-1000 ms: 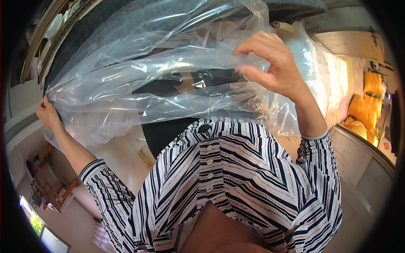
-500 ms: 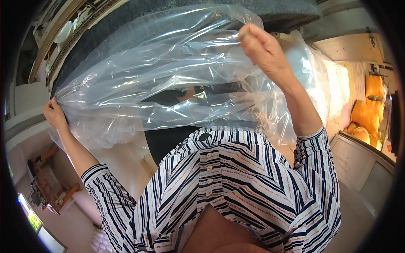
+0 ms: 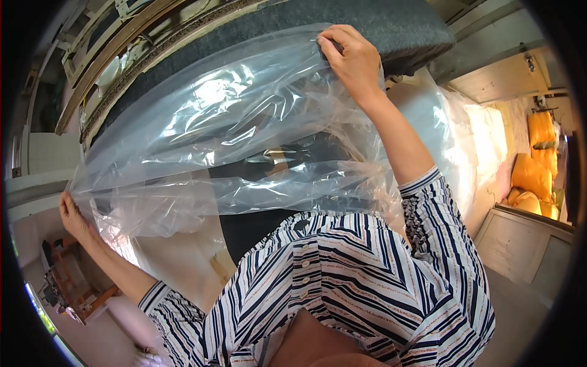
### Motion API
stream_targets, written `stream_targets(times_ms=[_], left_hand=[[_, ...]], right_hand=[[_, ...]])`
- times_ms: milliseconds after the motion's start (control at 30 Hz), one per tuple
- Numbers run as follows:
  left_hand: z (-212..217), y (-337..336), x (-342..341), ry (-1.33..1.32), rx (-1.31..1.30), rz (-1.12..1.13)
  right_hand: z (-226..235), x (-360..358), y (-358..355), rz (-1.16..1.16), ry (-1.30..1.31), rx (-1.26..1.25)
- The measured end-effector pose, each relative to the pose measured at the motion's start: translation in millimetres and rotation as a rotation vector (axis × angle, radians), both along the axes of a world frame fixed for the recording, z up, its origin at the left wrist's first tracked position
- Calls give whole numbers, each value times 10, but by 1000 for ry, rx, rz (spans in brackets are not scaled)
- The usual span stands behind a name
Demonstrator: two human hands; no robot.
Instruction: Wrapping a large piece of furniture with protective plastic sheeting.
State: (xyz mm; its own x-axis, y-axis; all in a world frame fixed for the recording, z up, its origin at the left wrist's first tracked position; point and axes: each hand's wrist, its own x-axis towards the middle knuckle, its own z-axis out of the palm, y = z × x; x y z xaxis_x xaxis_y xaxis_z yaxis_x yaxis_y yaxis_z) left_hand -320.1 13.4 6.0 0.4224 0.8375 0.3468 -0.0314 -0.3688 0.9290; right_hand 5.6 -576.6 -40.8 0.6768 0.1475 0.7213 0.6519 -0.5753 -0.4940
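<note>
A wide sheet of clear plastic film (image 3: 244, 125) stretches in front of me, creased and shining, between my two hands. At the far left my left hand (image 3: 74, 214) pinches its gathered corner. Up near the top middle, my right hand (image 3: 353, 60) grips the film's far edge between thumb and fingers. Behind and beneath that edge lies a dark grey padded, cloth-covered piece (image 3: 397, 30) with a rounded end. The plastic hangs down toward my waist, and dark trousers show through it.
Long wooden frame pieces (image 3: 116, 52) run along the far left. A wooden stand (image 3: 76, 275) is on the floor at lower left. To the right are a pale cabinet (image 3: 520, 238), yellow-orange bundles (image 3: 533, 171) and a light wooden board (image 3: 501, 76).
My right hand has moved left and a little forward, drawing the film's far edge with it. My left hand has come lower, and the plastic is spread more smoothly over the grey piece.
</note>
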Motion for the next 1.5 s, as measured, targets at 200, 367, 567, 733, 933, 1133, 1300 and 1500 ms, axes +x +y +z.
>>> stream_targets(times_ms=[200, 367, 567, 733, 933, 1133, 1300, 1500], left_hand=[[437, -63, -686, 171, -38, -98], [591, -594, -743, 136, 41, -56], [559, -770, -811, 177, 226, 82], [608, -710, -786, 49, 159, 222], [704, -514, -711, 127, 365, 335], [675, -481, -824, 146, 339, 325], [643, -521, -999, 135, 266, 258], [612, -609, -993, 143, 242, 258]], right_hand=[[12, 180, 49, -98, 79, -114], [5, 221, -2, -168, -1, -177], [-39, 101, 3, -92, -134, -233], [-123, -190, -68, 94, -70, -107], [-237, -48, 25, -52, -58, 8], [-227, 68, 178, 6, 86, 253], [-185, 158, 69, 206, 128, 217], [-82, 256, -69, 160, -33, -73]])
